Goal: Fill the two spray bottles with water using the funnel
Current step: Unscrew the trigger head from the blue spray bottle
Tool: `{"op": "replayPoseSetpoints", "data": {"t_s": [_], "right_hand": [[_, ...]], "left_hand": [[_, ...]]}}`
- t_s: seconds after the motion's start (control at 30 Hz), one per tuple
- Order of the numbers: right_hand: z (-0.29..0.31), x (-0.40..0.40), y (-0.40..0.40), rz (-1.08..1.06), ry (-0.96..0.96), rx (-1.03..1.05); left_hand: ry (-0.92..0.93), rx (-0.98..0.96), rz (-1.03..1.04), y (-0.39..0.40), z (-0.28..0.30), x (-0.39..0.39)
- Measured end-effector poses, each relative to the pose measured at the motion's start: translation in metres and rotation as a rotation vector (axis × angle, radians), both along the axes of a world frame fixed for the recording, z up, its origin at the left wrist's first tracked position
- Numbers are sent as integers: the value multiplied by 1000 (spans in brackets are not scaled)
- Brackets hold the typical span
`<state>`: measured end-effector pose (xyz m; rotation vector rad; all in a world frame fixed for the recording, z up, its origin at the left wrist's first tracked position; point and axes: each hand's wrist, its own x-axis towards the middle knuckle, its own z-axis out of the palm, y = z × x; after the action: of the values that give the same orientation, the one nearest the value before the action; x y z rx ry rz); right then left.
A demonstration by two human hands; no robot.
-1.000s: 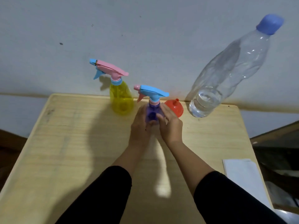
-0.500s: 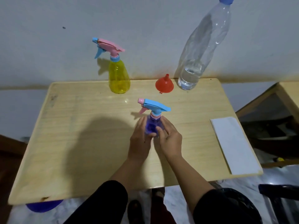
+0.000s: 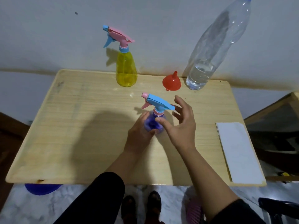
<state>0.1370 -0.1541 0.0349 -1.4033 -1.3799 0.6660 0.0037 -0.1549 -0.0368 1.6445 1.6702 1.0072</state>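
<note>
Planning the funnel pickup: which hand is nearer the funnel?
Right. The right hand hovers open just in front of the funnel; the left hand grips the purple bottle, farther away.

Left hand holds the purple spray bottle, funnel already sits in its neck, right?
No. In the head view the funnel lies upside down on the table, beside the water bottle. The left hand does hold the purple spray bottle.

Along the back edge of the table (image 3: 80, 126) are stood, from left to right, one spray bottle (image 3: 126, 68), the funnel (image 3: 171, 81) and the water bottle (image 3: 210, 54). The second spray bottle (image 3: 154, 117) is placed nearer the front, mid-table, and a sheet of paper (image 3: 237, 151) is laid at the right edge.
</note>
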Motion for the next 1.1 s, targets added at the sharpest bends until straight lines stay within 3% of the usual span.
{"op": "replayPoseSetpoints", "data": {"t_s": [0.2, 0.47, 0.73, 1.1], "right_hand": [[12, -2, 22, 279, -190, 136], [7, 7, 37, 489, -377, 290], [6, 5, 38, 498, -384, 318], [12, 6, 39, 578, -373, 262]], "left_hand": [[-62, 4, 3, -6, 2, 1], [-47, 92, 19, -4, 4, 7], [-228, -105, 150, -10, 5, 8], [-320, -98, 224, -12, 7, 14]]}}
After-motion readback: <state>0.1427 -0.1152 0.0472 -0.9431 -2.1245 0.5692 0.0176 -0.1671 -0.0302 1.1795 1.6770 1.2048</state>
